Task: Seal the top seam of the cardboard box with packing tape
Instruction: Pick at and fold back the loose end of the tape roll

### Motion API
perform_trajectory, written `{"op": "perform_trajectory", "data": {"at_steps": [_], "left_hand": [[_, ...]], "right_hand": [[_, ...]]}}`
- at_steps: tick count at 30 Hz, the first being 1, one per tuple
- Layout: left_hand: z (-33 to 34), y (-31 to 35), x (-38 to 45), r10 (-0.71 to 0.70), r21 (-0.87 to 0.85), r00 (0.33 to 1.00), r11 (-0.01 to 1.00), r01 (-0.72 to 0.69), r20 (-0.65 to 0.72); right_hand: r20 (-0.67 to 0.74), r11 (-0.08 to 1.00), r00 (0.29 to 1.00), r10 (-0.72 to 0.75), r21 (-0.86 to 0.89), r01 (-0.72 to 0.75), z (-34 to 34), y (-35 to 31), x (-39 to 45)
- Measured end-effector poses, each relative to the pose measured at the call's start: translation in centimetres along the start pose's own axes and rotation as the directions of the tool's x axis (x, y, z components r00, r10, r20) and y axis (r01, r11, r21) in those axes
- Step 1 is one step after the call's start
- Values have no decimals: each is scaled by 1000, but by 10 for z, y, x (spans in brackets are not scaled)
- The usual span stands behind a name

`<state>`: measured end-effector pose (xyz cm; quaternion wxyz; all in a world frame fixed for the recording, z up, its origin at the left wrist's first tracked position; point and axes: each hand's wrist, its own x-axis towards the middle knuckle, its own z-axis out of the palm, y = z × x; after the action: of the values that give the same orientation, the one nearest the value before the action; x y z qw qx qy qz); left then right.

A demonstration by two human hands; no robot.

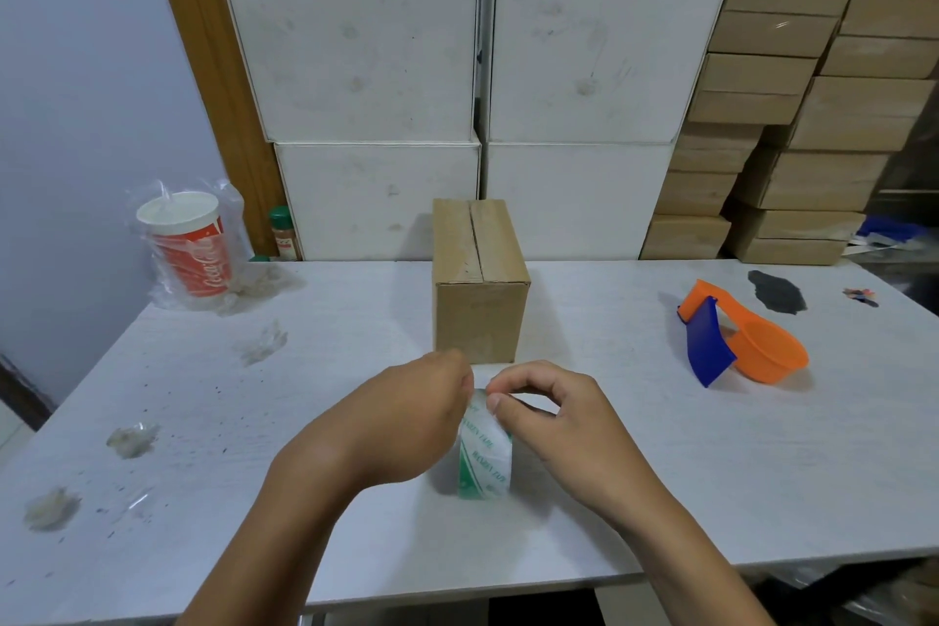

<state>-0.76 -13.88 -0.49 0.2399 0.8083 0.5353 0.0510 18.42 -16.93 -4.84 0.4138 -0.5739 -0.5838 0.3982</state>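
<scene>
A small brown cardboard box [477,280] stands upright in the middle of the white table [660,447], its top flaps closed with the seam running away from me. In front of it a roll of clear packing tape [485,460] with green print stands on edge. My left hand [406,422] grips the roll's left side. My right hand [549,417] pinches the tape's surface at the top of the roll between thumb and forefinger. Both hands sit just short of the box, not touching it.
An orange and blue tape dispenser [737,336] lies at the right. A red paper cup in a plastic bag [190,249] stands at the back left. Crumpled tape scraps [132,440] dot the left side. White and brown boxes [366,46] are stacked behind the table.
</scene>
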Motion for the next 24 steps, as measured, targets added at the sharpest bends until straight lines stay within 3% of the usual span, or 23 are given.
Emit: {"op": "perform_trajectory", "data": {"at_steps": [5,14,24], "left_hand": [[7,1,-2,-4,-126,999,992,-2,-48],[20,0,-1,-163,-474,962,880,40,-221],[32,-10,-4,-122,-511,950,859,-44,-287]], "right_hand": [[-50,997,999,9,75,-5,6,-3,-1],[-270,977,961,54,214,6,34,3,-5],[-301,969,953,38,245,39,42,7,-2]]}}
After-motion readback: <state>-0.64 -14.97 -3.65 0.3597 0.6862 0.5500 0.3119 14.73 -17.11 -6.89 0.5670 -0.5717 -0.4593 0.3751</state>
